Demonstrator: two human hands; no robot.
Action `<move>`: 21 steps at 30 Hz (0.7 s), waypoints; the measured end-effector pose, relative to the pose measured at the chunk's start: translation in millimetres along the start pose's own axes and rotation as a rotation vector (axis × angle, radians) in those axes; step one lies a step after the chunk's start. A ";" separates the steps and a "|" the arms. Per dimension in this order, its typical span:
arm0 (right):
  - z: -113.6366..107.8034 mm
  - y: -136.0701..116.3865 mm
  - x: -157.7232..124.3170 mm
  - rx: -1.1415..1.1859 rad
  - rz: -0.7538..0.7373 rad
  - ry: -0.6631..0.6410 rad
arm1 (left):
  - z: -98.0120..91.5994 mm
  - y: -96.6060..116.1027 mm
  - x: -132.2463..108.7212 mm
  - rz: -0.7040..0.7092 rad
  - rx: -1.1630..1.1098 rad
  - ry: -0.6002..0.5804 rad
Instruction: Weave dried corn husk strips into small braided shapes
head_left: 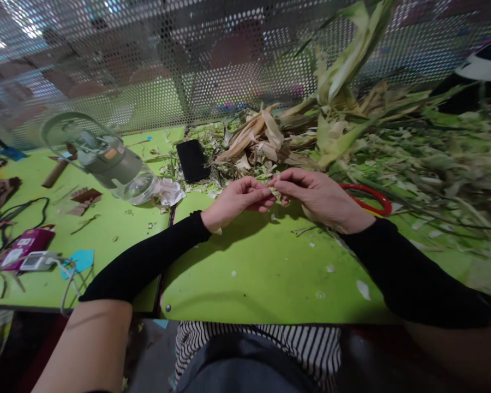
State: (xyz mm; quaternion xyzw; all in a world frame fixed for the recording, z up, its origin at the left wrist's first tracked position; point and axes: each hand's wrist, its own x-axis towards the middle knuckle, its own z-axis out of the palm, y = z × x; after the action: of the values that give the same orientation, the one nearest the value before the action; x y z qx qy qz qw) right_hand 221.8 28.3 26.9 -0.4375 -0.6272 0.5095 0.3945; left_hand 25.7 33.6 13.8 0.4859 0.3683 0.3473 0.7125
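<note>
Nearer than the phone (191, 160) and right of it, the fingers of the left hand (242, 196) and right hand (322, 197) pinch a pale plant scrap (276, 193). It should be light, limp, easily torn, best held by its ends. Dry husks (273, 131) lie beyond, right of the phone.

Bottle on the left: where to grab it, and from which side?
Probably the handle, left hand coming from above: its loop arches clear of the lid, leaving a gap to hook. Crumpled paper crowds the base's right.
</note>
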 end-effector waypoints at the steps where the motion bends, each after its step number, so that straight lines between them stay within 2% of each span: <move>1: 0.5 1.0 0.3 0.015 -0.013 0.029 | -1.0 -0.2 0.2 0.005 -0.003 -0.013; 7: -2.2 1.4 1.3 -0.047 -0.087 0.163 | -7.2 2.6 0.4 0.038 -0.027 -0.044; 11: -3.6 -3.4 -1.8 -0.190 -0.079 0.090 | -8.7 5.4 -0.2 0.030 0.040 -0.125; 15: 2.9 -3.7 -5.2 -0.235 -0.086 0.033 | -7.9 2.5 1.9 0.067 0.173 -0.175; 21: 7.4 -1.6 -3.3 -0.163 -0.107 0.183 | -5.3 2.2 -0.1 0.125 0.298 -0.160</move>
State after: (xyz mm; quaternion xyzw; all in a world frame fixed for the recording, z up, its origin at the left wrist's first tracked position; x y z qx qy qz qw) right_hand 215.6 22.8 27.1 -0.4787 -0.6503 0.3930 0.4399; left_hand 20.8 36.5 14.5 0.6340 0.3269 0.2929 0.6367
